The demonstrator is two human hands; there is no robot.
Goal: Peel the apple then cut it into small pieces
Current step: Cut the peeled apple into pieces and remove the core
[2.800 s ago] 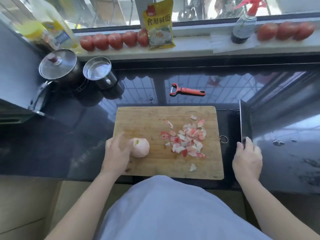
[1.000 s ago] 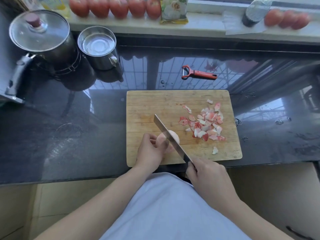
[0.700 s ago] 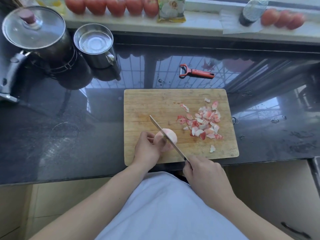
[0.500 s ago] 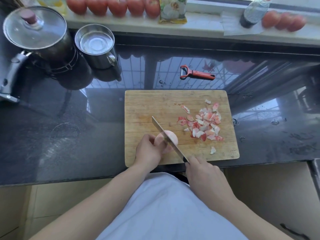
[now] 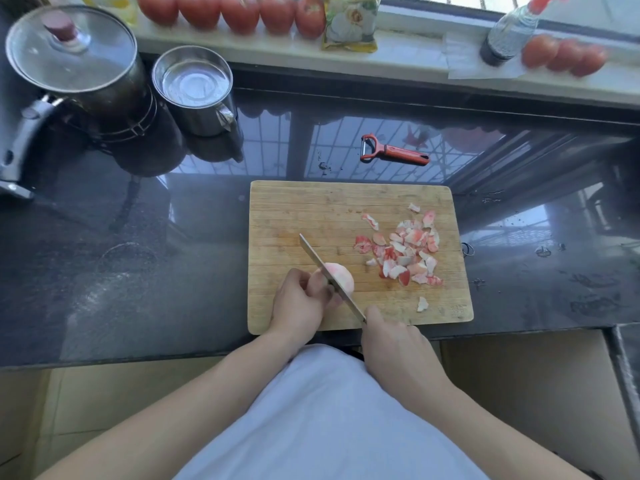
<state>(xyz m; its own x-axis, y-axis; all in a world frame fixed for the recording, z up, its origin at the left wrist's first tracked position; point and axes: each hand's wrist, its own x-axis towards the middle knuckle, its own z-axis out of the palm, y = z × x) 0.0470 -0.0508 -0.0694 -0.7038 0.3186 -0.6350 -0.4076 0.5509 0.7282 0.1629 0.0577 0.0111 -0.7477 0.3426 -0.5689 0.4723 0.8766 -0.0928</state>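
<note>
A peeled, pale pink apple rests near the front of the wooden cutting board. My left hand grips the apple from its left side. My right hand holds the handle of a cleaver, whose blade lies diagonally across the apple's top and points to the far left. A heap of red and white peel scraps covers the board's right half.
A red peeler lies on the dark glossy counter behind the board. A lidded pot and a steel mug stand at the far left. Tomatoes, a packet and a spray bottle line the windowsill.
My right hand took the cleaver from the counter on the right and brought it onto the apple. Over the last second the blade has stayed on the apple, shifting only slightly.
</note>
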